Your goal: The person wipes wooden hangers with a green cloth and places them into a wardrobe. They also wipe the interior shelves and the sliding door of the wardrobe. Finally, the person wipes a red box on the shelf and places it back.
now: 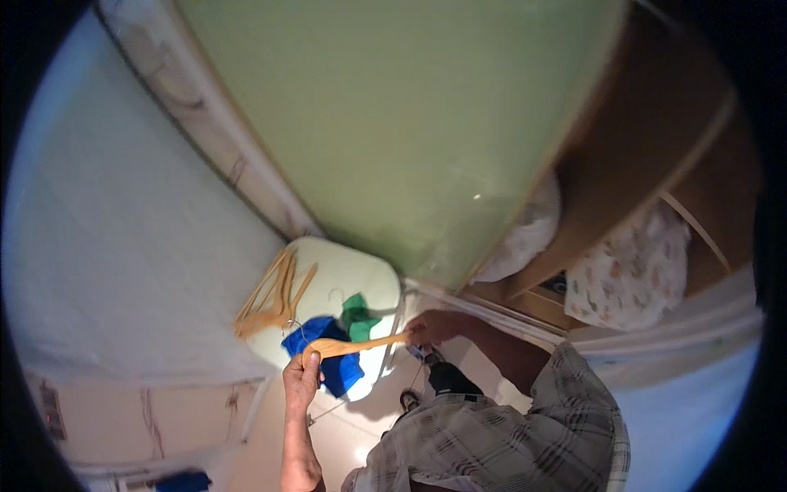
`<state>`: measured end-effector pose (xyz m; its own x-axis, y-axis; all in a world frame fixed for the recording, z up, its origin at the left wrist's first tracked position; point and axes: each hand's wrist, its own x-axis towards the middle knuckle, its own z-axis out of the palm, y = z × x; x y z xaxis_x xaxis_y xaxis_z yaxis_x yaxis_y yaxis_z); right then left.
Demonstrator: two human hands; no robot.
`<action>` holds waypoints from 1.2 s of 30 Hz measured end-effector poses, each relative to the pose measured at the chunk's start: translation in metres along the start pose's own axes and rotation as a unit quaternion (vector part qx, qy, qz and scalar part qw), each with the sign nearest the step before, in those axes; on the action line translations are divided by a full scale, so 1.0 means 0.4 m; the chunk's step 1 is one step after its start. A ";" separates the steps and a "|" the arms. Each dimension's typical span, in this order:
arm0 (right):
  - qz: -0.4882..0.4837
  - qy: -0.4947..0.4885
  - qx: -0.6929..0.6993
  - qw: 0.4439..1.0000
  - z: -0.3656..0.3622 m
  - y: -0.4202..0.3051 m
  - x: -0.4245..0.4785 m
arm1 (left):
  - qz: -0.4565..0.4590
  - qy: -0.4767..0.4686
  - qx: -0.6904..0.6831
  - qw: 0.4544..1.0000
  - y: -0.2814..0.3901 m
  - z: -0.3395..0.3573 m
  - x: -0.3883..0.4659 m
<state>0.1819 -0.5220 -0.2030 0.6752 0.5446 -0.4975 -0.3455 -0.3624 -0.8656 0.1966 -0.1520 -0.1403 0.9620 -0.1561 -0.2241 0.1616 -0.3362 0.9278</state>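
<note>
A wooden clothes hanger (359, 346) with a metal hook is held up between both hands. My left hand (301, 378) grips it near the hook end, thumb on top. At the other tip, my right hand (428, 327) is closed around the wood. Below the hanger, a blue folded cloth (342, 374) lies on a small white table (372, 270), partly covered by the hanger and my left hand. A smaller green cloth (357, 310) lies beside the blue one. Several more wooden hangers (280, 301) are bunched on the table's left side.
A large pale-green panel (393, 123) rises behind the table. On the right, brown shelves (633, 135) hold a white bundle (529, 227) and a patterned white cloth (633, 270). A pale wall or sheet (135, 234) spans the left. Tiled floor (344, 430) lies underfoot.
</note>
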 end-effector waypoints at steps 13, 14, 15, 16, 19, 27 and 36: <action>0.003 0.484 0.253 0.838 0.420 0.013 -0.781 | 0.102 -0.448 0.049 0.887 0.038 0.334 0.076; -0.014 0.528 0.258 0.809 0.451 0.019 -0.832 | 0.166 -0.422 0.093 0.886 0.040 0.353 0.079; -0.027 0.571 0.260 0.778 0.479 0.010 -0.887 | 0.236 -0.368 0.091 0.895 0.038 0.376 0.086; -0.043 0.610 0.264 0.746 0.502 -0.003 -0.925 | 0.305 -0.309 0.091 0.897 0.042 0.399 0.095; -0.098 0.720 0.245 0.641 0.544 -0.082 -1.006 | 0.316 -0.240 0.068 0.915 0.091 0.442 0.085; -0.316 0.786 0.128 0.517 0.261 -0.304 -0.902 | 0.302 -0.338 0.002 0.891 0.198 0.479 0.016; -0.272 0.821 -0.087 0.494 -0.318 -0.585 -0.848 | 0.441 -0.294 -0.004 0.848 0.573 0.558 -0.080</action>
<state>0.1165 -0.7182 0.1754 0.3055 -0.6994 0.6462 0.1428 -0.6373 -0.7573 0.1535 -0.4313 0.0128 0.4332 -0.7811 0.4498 -0.5599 0.1578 0.8134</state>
